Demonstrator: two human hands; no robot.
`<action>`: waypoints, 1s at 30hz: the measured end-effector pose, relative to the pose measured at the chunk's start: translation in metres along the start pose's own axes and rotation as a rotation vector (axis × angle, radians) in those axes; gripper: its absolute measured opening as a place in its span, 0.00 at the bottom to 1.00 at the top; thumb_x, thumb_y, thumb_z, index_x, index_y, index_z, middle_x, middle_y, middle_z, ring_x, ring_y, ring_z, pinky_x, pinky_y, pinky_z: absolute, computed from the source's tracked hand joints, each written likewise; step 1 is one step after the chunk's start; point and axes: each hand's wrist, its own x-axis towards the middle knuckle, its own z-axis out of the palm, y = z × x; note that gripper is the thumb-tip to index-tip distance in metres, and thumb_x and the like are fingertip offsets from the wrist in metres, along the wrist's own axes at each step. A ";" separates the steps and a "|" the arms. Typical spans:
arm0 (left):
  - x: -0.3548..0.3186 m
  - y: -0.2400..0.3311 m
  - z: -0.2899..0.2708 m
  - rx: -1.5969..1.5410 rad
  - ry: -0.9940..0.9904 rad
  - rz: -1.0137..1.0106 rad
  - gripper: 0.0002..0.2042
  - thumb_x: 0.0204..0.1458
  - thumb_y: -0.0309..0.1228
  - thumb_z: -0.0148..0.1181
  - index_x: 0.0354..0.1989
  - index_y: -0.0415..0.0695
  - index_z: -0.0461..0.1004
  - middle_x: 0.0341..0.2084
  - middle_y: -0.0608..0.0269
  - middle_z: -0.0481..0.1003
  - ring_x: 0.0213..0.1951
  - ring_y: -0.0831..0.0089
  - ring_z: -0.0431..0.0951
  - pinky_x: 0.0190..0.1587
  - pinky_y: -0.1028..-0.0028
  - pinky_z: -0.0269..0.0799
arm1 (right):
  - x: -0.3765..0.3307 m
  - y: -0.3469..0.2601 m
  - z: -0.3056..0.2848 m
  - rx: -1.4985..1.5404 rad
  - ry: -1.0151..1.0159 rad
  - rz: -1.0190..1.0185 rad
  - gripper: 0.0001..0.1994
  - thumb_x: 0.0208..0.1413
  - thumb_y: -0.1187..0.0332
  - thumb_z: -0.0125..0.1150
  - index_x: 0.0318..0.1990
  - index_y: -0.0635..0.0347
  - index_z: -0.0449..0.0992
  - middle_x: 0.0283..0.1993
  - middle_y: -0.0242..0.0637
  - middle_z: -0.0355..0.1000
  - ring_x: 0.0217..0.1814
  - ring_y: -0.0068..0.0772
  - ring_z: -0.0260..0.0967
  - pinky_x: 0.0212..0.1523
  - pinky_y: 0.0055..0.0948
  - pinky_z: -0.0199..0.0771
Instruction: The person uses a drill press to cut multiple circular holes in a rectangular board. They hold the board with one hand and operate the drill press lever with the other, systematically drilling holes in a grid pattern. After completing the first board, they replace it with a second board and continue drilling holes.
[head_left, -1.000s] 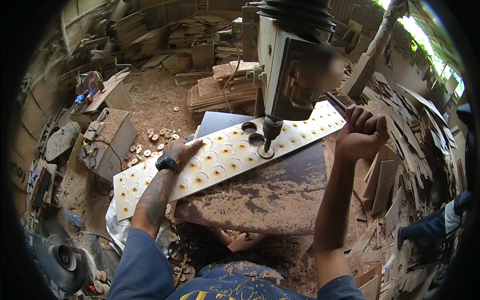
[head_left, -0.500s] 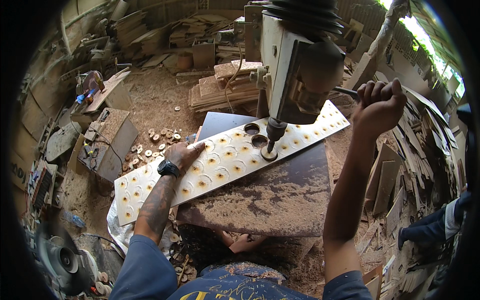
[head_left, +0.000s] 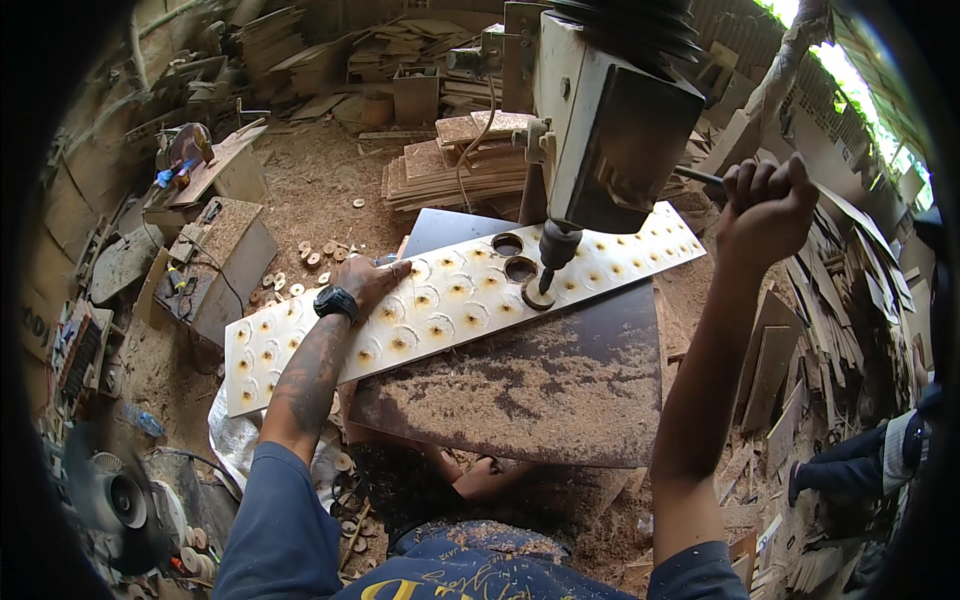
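A long pale board [head_left: 450, 300] with rows of circular cuts and scorched centres lies slantwise across the drill press table [head_left: 520, 400]. My left hand [head_left: 368, 283] grips its far edge, the thumb lying over the top face and some fingers hidden. Raised at the right, my right hand [head_left: 765, 205] is closed around the feed lever [head_left: 697, 176] of the drill press [head_left: 610, 140]. Below the chuck [head_left: 560, 243], a round hole saw [head_left: 540, 292] meets the board near its front edge; its depth cannot be made out. Two open holes [head_left: 520, 269] sit just behind it.
Sawdust covers the table and floor. Cut wooden discs [head_left: 325, 252] are scattered beyond the board. Stacked panels [head_left: 460, 165] stand behind, and offcuts [head_left: 860, 270] lean at the right. A fan [head_left: 120, 495] is at lower left. Another person's leg [head_left: 850, 470] shows at right.
The view has shifted slightly. The board's left end and my left hand appear a little farther from me. The hole saw stays at the same place on the board, and my right hand keeps the lever.
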 end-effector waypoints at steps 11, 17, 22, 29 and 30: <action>-0.001 0.004 -0.002 0.031 -0.125 -0.055 0.51 0.42 0.81 0.48 0.45 0.36 0.83 0.43 0.41 0.82 0.48 0.51 0.82 0.51 0.59 0.76 | -0.073 0.031 -0.065 0.065 -0.241 -0.244 0.23 0.66 0.61 0.43 0.17 0.48 0.47 0.14 0.27 0.40 0.19 0.26 0.37 0.28 0.33 0.51; -0.005 0.002 0.002 0.078 -0.106 -0.033 0.52 0.43 0.82 0.44 0.44 0.37 0.84 0.41 0.42 0.82 0.47 0.51 0.83 0.50 0.58 0.76 | -0.071 0.032 -0.063 0.131 -0.219 -0.201 0.22 0.65 0.60 0.42 0.17 0.48 0.47 0.14 0.27 0.39 0.21 0.26 0.36 0.30 0.34 0.50; -0.009 -0.002 0.012 0.047 -0.047 -0.019 0.48 0.46 0.79 0.46 0.37 0.37 0.84 0.35 0.41 0.82 0.42 0.49 0.83 0.46 0.56 0.76 | -0.063 0.030 -0.058 0.084 -0.215 -0.204 0.23 0.66 0.60 0.42 0.17 0.48 0.47 0.14 0.26 0.39 0.20 0.26 0.34 0.28 0.33 0.47; -0.006 -0.005 0.018 0.057 0.019 -0.003 0.45 0.49 0.77 0.46 0.31 0.38 0.84 0.31 0.41 0.82 0.39 0.48 0.83 0.43 0.56 0.77 | -0.044 0.023 -0.043 0.098 -0.202 -0.192 0.24 0.67 0.59 0.43 0.18 0.48 0.46 0.14 0.26 0.39 0.18 0.23 0.31 0.23 0.30 0.41; -0.007 -0.005 0.017 0.052 0.007 0.000 0.45 0.49 0.77 0.46 0.32 0.38 0.84 0.31 0.41 0.82 0.39 0.48 0.83 0.43 0.56 0.77 | -0.041 0.022 -0.040 0.092 -0.198 -0.188 0.24 0.67 0.59 0.43 0.18 0.48 0.46 0.14 0.26 0.39 0.17 0.23 0.31 0.23 0.30 0.41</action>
